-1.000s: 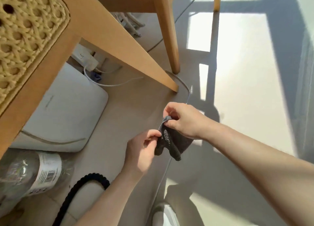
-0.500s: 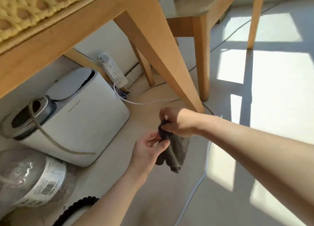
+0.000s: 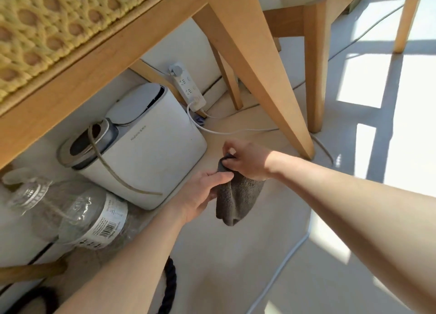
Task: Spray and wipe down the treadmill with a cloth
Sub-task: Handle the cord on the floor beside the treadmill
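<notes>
Both hands hold a grey cloth (image 3: 238,199) up above the floor (image 3: 236,266). The right hand (image 3: 247,161) pinches the top corner, and the left hand (image 3: 205,193) pinches the edge just below. The cloth hangs down near a white machine (image 3: 151,158) under a wooden chair (image 3: 254,61).

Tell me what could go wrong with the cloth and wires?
The grey cloth hangs from finger pinches of the right hand and left hand, so it might slip down. A white cable crosses the floor nearby; feet could catch it. Spray near the power strip could be dangerous.
</notes>
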A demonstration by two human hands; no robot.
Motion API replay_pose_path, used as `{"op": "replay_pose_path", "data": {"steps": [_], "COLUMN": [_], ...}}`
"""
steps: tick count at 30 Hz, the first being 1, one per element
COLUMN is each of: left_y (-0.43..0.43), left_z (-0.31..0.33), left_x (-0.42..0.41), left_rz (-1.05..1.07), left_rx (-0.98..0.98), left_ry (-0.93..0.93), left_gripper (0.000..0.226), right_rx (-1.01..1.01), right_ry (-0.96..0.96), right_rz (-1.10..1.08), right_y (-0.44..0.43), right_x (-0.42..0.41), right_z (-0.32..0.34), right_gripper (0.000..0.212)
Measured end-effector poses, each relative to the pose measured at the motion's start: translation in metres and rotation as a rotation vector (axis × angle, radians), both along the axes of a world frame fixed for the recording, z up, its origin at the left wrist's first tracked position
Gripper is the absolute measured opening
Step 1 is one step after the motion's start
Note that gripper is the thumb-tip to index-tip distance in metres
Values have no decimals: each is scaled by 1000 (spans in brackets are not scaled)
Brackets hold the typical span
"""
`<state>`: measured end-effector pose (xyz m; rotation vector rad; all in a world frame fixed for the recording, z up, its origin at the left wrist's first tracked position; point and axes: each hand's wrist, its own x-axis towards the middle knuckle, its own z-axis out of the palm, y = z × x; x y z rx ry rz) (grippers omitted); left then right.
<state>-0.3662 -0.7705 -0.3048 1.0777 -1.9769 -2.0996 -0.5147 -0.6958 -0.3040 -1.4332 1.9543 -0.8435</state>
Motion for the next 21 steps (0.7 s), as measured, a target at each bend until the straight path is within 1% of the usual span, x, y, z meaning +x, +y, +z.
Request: {"op": "replay_pose_path", "data": {"steps": [1,4,6,8,10,12,13,14,15,16,17,20,21], "left_y": [-2,-3,-4,-7,-17,-26,-28,-28,-26,-26,-26,-31,-32], "left_z": [-1,-6,-9,-10,-10,-12,-13,-13,-13,-14,-15,-17,-18], "left_x": [3,12,21,24,34,42,43,44,45,44,44,41,40], "left_rz": [-46,-169,-159,-106,-12,33,25,11,-12,-40,-83,-198,-210], "left_rx": [-36,-190,-250,-225,-169,-141,-124,-111,-113,-129,-153,-240,-265], "left_ry": [-3,-23,-33,-45,-75,-76,-74,-73,-66,-76,-96,-162,-188], "left_gripper": [14,27,29,23,5,21,19,10,8,18,23,19,22], "right_rx": [-1,9,9,0,8,5,2,3,4,2,3,-9,-17], "right_ry": [-6,-3,-40,-87,-133,-147,-129,-108,-94,-91,-96,-118,-128], "right_rz": [-9,-38,-60,-73,-64,-71,-78,-84,-90,-94,-95,-107,-125], "right_y": [-1,-3,-3,-1,-2,-4,-5,-8,-9,-9,-9,-7,-6], "right_x": [-1,0,4,2,7,14,17,19,21,21,22,18,16], "right_z": [-1,-5,-8,-10,-11,-13,-15,-17,-18,-20,-21,-28,-31], "right_gripper": [13,23,25,23,19,14,13,12,12,12,12,12,12]}}
